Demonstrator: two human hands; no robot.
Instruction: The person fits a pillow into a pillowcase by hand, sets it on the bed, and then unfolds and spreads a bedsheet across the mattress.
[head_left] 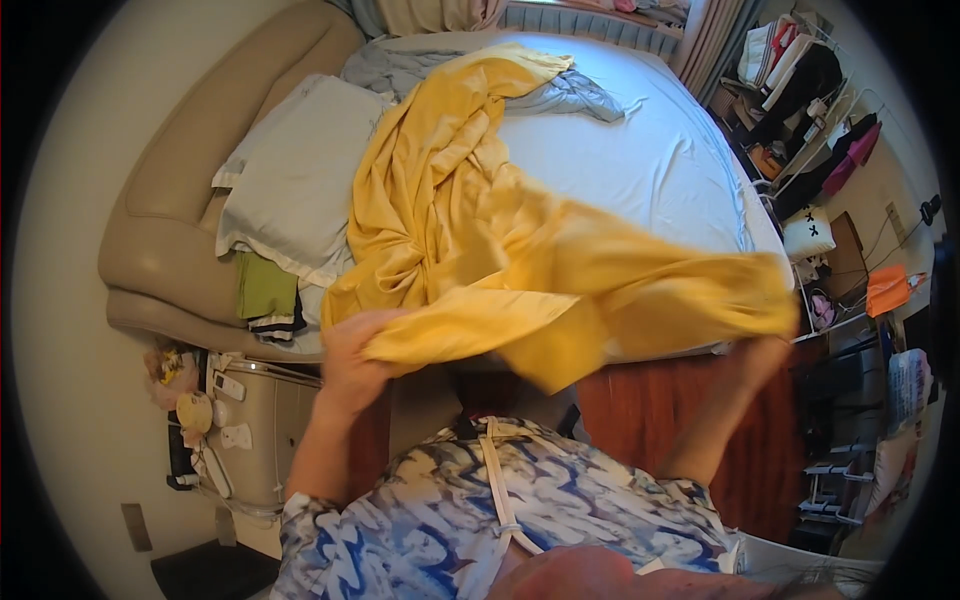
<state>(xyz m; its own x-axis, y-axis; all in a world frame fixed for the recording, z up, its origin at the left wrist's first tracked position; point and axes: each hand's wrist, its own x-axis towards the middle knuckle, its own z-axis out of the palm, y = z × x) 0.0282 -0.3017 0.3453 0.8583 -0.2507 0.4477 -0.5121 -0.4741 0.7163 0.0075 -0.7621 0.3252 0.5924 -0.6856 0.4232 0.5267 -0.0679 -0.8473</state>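
A large, shiny yellow bedding cloth (430,200) lies bunched over the left and middle of the bed. Its near edge is raised in front of me, stretched between my hands and blurred by motion. My left hand (358,350) is closed on one end of this edge, beside the bed's near left side. Far to the right, my right hand (765,352) grips the other end; the cloth covers most of its fingers. Under the cloth is a white fitted sheet (620,165). Two stacked pale pillows (300,150) rest left of the cloth, against the beige padded headboard (190,170).
A folded green cloth (265,285) lies by the pillows. A grey crumpled blanket (575,98) is at the far side. At the near left stands a beige nightstand (265,405) with a remote on top. Racks with clothes and bags line the right, above a reddish wooden floor (640,420).
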